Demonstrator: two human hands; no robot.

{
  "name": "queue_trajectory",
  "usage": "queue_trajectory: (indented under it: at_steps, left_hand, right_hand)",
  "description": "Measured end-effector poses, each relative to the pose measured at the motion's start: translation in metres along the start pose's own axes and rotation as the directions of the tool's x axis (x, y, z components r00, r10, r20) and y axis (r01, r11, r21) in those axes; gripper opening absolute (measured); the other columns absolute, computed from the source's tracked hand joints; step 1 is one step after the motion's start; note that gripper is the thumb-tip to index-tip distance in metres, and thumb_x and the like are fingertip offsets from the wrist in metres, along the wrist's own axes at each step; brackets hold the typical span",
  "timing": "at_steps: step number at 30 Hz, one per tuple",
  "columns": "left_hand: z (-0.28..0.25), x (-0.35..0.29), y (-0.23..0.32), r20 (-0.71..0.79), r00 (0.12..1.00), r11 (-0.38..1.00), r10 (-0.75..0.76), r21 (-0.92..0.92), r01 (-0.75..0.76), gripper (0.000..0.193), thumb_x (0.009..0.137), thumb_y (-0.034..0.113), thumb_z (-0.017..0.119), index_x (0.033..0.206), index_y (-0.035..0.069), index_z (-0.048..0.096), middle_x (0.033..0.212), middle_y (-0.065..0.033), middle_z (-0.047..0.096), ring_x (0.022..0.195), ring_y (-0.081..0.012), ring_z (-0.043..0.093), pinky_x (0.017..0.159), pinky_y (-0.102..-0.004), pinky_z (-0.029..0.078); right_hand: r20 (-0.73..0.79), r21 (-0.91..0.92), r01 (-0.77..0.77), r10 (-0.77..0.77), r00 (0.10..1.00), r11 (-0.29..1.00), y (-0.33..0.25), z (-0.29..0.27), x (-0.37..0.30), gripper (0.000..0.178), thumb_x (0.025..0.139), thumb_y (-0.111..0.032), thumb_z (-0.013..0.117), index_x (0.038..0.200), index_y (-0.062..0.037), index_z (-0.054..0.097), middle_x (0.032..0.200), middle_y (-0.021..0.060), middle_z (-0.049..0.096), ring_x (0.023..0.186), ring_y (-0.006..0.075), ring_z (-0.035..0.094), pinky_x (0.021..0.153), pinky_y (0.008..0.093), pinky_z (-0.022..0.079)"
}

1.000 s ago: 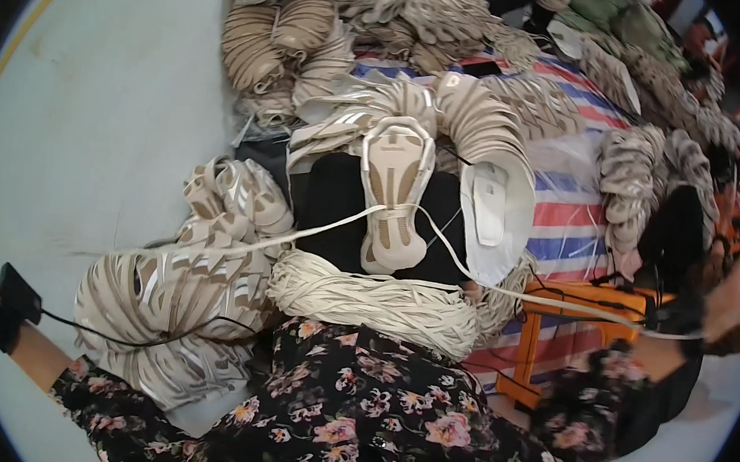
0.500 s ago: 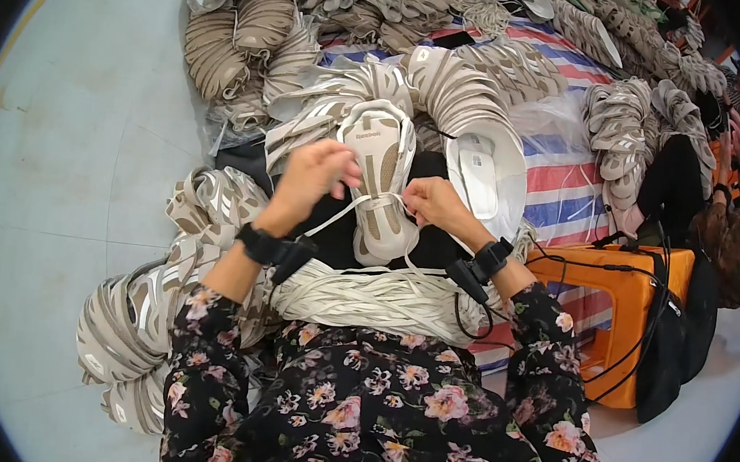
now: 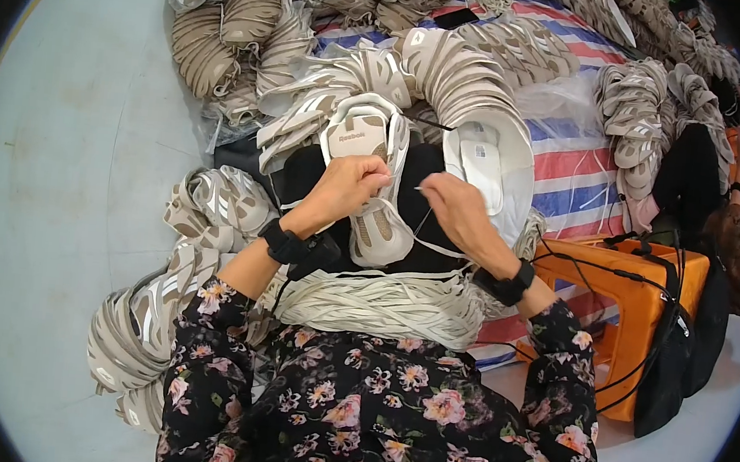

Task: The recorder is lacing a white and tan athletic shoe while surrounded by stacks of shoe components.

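A beige and white shoe upper (image 3: pixel 380 239) lies over dark cloth in front of me, its padded collar pointing away. My left hand (image 3: pixel 349 192) is over its lacing, fingers pinched with a bit of white showing at their tips. Just right of the upper, my right hand (image 3: pixel 461 211) is closed in a pinch, a small pale tip poking out between thumb and finger. A white shoelace (image 3: pixel 435 249) trails from the upper toward the right, below that hand. Across my lap rests a thick bundle of white shoelaces (image 3: pixel 381 306).
Rows of nested shoe uppers (image 3: pixel 458 76) curve behind the piece, with more stacks (image 3: pixel 137 325) at my left. White insole-like pieces (image 3: pixel 481 166) lie inside the right row. An orange plastic stool (image 3: pixel 626 368) with black cables stands right, on striped sheeting (image 3: pixel 558 190).
My left hand has come right and down onto the upper, its fingers now pinched. My right hand has pulled away to the right from the lacing. The view has shifted slightly.
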State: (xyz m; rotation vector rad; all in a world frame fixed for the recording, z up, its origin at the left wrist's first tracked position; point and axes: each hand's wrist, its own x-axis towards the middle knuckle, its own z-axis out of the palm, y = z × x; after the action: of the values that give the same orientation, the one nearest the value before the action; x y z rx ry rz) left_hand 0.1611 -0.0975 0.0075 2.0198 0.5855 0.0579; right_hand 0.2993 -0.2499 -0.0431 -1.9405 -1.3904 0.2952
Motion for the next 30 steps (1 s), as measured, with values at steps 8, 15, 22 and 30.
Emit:
queue_trajectory:
  at_steps: [8,15,22,30]
  left_hand:
    - [0.0,0.005,-0.012,0.104,0.992,0.967,0.078,0.234,-0.101,0.015,0.081,0.014,0.055,0.082,-0.001,0.059,0.063,-0.0085,0.056,0.058,-0.0158,0.054,0.056,-0.0291,0.043]
    - [0.0,0.01,-0.011,0.121,0.989,0.908,0.08,0.4,-0.122,0.017,0.08,0.016,0.052,0.08,0.001,0.06,0.063,-0.0107,0.058,0.059,-0.0212,0.057,0.058,-0.0314,0.044]
    - [-0.001,0.012,-0.012,0.148,0.989,0.995,-0.005,0.101,-0.01,0.014,0.083,0.012,0.054,0.08,-0.001,0.06,0.063,-0.0062,0.059,0.061,-0.011,0.058,0.059,-0.0249,0.046]
    - [0.007,0.004,-0.017,0.022,0.997,0.984,0.079,0.16,-0.082,0.016,0.082,0.017,0.054,0.079,0.003,0.062,0.061,-0.0064,0.06,0.058,-0.0166,0.06,0.055,-0.0287,0.045]
  right_hand:
    - [0.195,0.433,-0.21,0.136,0.971,0.877,-0.011,0.047,0.002,0.012,0.078,-0.011,0.056,0.08,0.0,0.061,0.065,0.013,0.06,0.058,0.023,0.058,0.054,0.0325,0.045]
    - [0.203,0.377,-0.249,0.183,0.962,0.892,-0.014,0.05,0.0,0.017,0.075,-0.016,0.055,0.077,-0.0008,0.062,0.068,0.0177,0.06,0.064,0.0337,0.06,0.058,0.039,0.047]
    - [0.08,0.267,-0.258,0.245,0.966,0.928,-0.021,0.059,0.002,0.017,0.075,-0.016,0.056,0.075,-0.0003,0.062,0.064,0.0168,0.06,0.058,0.0297,0.061,0.055,0.0375,0.047]
    - [0.421,0.668,-0.488,0.256,0.871,0.562,-0.004,0.042,-0.002,0.007,0.082,-0.004,0.055,0.08,0.0023,0.057,0.062,0.0035,0.058,0.053,0.007,0.055,0.048,0.0217,0.046]
